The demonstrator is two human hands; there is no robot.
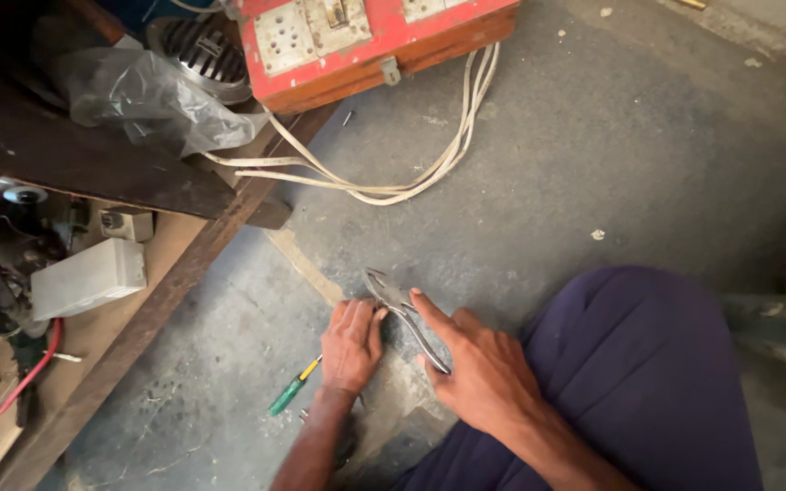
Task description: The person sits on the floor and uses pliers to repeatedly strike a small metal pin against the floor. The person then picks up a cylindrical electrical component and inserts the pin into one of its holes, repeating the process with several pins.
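My right hand (pixel 479 368) grips the handles of bare metal pliers (pixel 395 302), with the index finger stretched along them; the jaws point up-left, just above the floor. My left hand (pixel 352 344) rests palm down on the grey concrete floor beside the pliers' jaws, fingers curled; what lies under it is hidden. A green-handled screwdriver (pixel 290 389) with a yellow collar lies on the floor just left of my left wrist. My knee in dark blue cloth (pixel 648 364) is at the lower right.
A red wooden switch box (pixel 366 41) with sockets stands at the top, with white cables (pixel 384 186) looping from it over the floor. A dark wooden shelf (pixel 93 155) at the left holds a plastic bag, a white block (pixel 88 277) and red wire.
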